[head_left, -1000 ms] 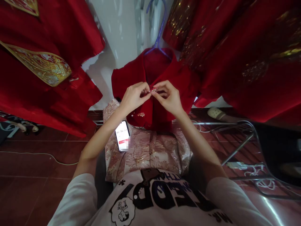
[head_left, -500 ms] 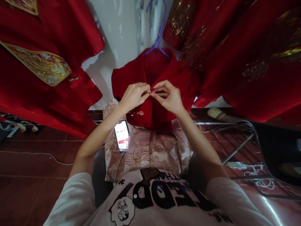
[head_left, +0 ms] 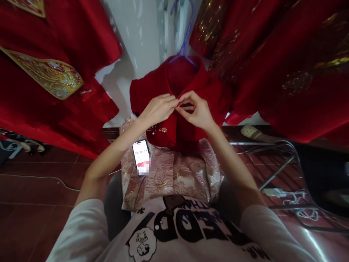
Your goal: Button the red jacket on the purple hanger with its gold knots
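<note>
A red jacket [head_left: 152,85] hangs on a purple hanger [head_left: 185,40], its lower part resting over pink brocade fabric [head_left: 160,178] on my lap. My left hand [head_left: 162,108] is closed in a pinch at the jacket's front opening, fingertips against those of the other hand. From the other side, my right hand [head_left: 197,111] pinches the same spot between thumb and forefinger. A small red shiny bit shows between the fingertips; whether it is a button or part of the edge is unclear. Beaded flower trim [head_left: 163,130] sits on the jacket below my left hand.
A phone [head_left: 140,151] showing a running timer lies on the brocade. Red embroidered garments [head_left: 89,32] hang at left, more red garments [head_left: 272,80] at right. A black chair [head_left: 324,171], white cables [head_left: 302,213] and a pale clog [head_left: 249,131] are at right.
My left hand has shifted slightly right and its fingers have closed further over the pinched spot. My right hand stays nearly in place.
</note>
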Available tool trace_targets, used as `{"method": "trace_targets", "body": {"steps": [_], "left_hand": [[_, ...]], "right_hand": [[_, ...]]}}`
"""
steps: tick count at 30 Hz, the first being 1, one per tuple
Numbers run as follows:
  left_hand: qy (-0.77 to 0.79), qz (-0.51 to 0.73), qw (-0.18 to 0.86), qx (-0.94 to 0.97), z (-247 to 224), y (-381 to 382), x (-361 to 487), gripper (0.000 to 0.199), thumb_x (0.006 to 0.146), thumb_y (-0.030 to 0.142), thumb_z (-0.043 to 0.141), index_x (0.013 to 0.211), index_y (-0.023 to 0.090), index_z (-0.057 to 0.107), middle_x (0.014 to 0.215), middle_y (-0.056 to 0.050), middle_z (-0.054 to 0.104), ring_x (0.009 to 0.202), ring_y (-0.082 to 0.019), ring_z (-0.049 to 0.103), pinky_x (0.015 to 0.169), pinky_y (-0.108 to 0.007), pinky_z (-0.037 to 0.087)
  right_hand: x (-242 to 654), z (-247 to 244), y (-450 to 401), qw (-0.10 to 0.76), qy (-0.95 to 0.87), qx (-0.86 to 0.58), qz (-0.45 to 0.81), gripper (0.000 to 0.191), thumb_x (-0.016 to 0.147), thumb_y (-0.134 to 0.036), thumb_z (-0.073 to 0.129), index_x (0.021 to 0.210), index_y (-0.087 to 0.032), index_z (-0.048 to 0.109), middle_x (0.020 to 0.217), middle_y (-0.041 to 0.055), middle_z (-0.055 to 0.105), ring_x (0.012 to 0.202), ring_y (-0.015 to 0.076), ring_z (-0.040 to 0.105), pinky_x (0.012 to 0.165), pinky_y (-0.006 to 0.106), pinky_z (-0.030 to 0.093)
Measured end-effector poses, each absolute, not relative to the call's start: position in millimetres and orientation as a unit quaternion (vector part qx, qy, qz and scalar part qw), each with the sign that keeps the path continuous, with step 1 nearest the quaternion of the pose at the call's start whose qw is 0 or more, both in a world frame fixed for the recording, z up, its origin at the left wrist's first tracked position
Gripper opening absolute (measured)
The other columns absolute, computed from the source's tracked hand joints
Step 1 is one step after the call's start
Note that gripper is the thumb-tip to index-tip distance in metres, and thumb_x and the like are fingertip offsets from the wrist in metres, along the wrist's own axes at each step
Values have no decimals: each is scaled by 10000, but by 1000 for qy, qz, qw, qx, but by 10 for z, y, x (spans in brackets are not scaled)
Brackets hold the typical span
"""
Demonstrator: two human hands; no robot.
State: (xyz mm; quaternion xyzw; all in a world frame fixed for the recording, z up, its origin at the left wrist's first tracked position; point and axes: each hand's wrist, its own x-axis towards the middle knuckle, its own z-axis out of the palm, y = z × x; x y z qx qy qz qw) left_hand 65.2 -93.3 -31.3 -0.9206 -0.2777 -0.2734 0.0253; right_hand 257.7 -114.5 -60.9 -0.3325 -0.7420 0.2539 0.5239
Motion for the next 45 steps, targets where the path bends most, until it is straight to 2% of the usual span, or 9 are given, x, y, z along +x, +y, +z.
{"method": "trace_targets", "body": {"steps": [5,10,13,17,21,29,34,39,45], "left_hand": [[-310,-371,-103,-869,-542,-983,715,231,820,90,656,1029,173,605,1025,-66,692,884,-186,688,807,-336,576],[-251,-384,-357,-814,-826,-1020,670,518,808,83,647,1296,226,552,1325,-131,672,1035,-182,737,852,-308,609],[-238,-372,-422,-791,-875,-1099,561,524,859,108,608,1355,264,543,1425,-127,631,1169,-194,709,961,-346,598],[-305,-406,-366,-780,-950,-1145,301,369,879,112,578,1224,230,636,1311,-101,699,1138,-176,709,950,-336,603],[-384,-467,-298,-739,-1185,-1028,-23,301,854,124,605,1137,212,658,1241,-92,716,1033,-149,708,890,-306,605],[-353,-478,-324,-736,-1477,-925,-198,311,861,193,634,1169,221,609,1231,-105,708,1075,-163,715,920,-317,595],[-360,-447,-315,-756,-1435,-961,-97,346,881,205,618,1226,228,594,1289,-108,685,1098,-166,707,914,-309,599],[-353,-449,-330,-752,-1479,-916,-3,342,889,250,636,1227,209,604,1280,-118,698,1098,-165,712,905,-292,600],[-365,-500,-333,-711,-1516,-863,60,292,883,244,614,1170,194,636,1155,-106,750,1018,-141,740,896,-274,608]], "right_hand": [[2535,-828,-1025,546,-725,-343,242,448,823,-409,709,1193,-270,498,1096,40,549,924,171,623,696,296,612],[2491,-1058,-1032,543,-732,-357,204,830,745,-345,758,1438,-296,304,1374,119,428,1189,264,559,948,459,584],[2538,-1129,-1099,523,-756,-352,178,859,717,-246,715,1449,-268,268,1439,148,390,1332,311,477,1056,519,514],[2807,-1234,-1214,456,-768,-387,228,737,719,-173,629,1376,-250,303,1131,77,570,941,222,632,795,421,570],[3225,-1262,-1277,416,-755,-447,238,424,751,-186,618,1124,-242,424,776,-44,555,583,136,528,571,323,471],[3436,-448,-1451,556,-670,-426,248,333,761,-228,781,939,-260,502,766,-34,581,606,88,532,525,243,435],[3085,-41,-1790,528,-702,-385,283,372,746,-343,872,933,-250,564,914,-1,615,653,74,541,493,211,442],[2673,-311,-1699,441,-735,-351,378,387,766,-403,857,971,-225,582,902,-9,631,613,81,569,472,223,502],[2267,-953,-1081,462,-692,-405,379,408,699,-424,851,939,-218,594,865,-7,628,591,100,599,465,237,548]]}}
